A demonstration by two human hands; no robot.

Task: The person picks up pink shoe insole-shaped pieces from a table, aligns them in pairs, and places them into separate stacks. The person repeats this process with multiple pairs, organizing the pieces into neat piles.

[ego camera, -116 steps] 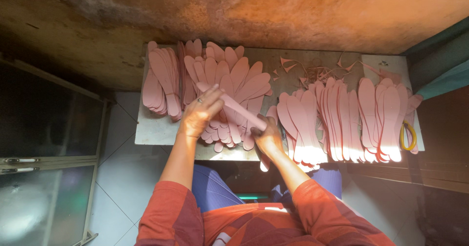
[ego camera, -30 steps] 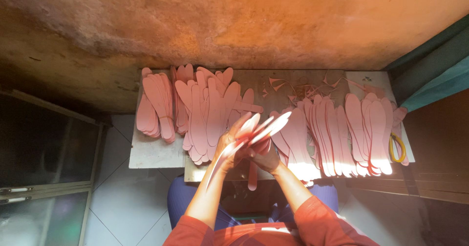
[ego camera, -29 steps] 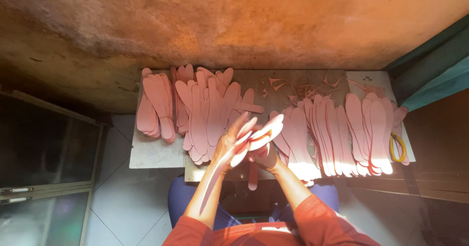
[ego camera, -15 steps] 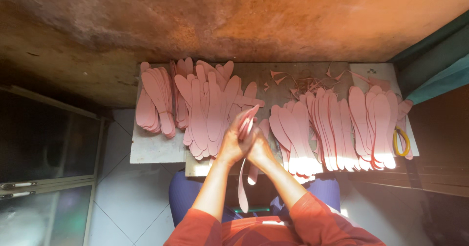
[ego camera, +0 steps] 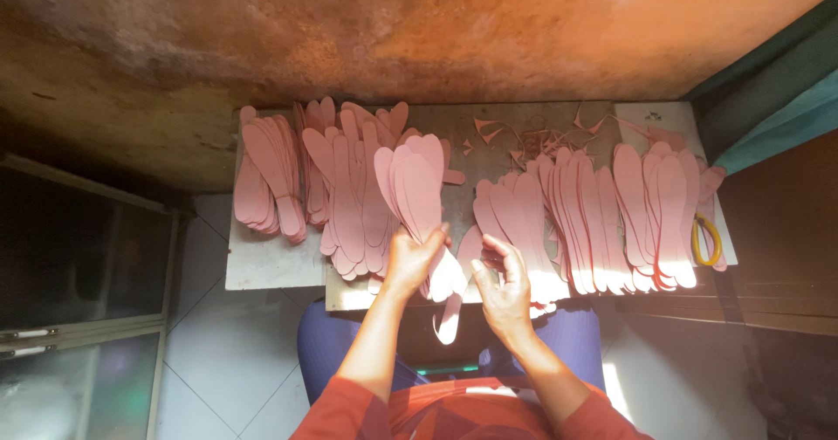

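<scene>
**Pink insole cut-outs fanned in one hand over a crowded table**

The person sits at a small grey table (ego camera: 262,270) pushed against a stained orange-brown wall (ego camera: 436,30). The left hand (ego camera: 410,261) is clenched round the narrow ends of a small fan of pink insole-shaped pieces (ego camera: 415,182), which spreads up toward twelve o'clock from the fist, over the middle of the table. The right hand (ego camera: 502,287), just beside it at three o'clock, is loosely curled with the fingers half open; it seems to hold nothing, though its fingertips are close to the pink pieces below, and I cannot tell if they touch. One more pink piece (ego camera: 447,318) hangs over the near table edge between the two hands.

At nine to ten o'clock of the hands lie overlapping piles of the same pink shapes (ego camera: 288,174). At two to three o'clock a long row of them (ego camera: 611,217) runs across the table. Thin pink offcuts (ego camera: 532,134) are scattered at one o'clock near the wall. A yellow loop (ego camera: 705,239), perhaps scissor handles, sits at the far three o'clock end.
</scene>
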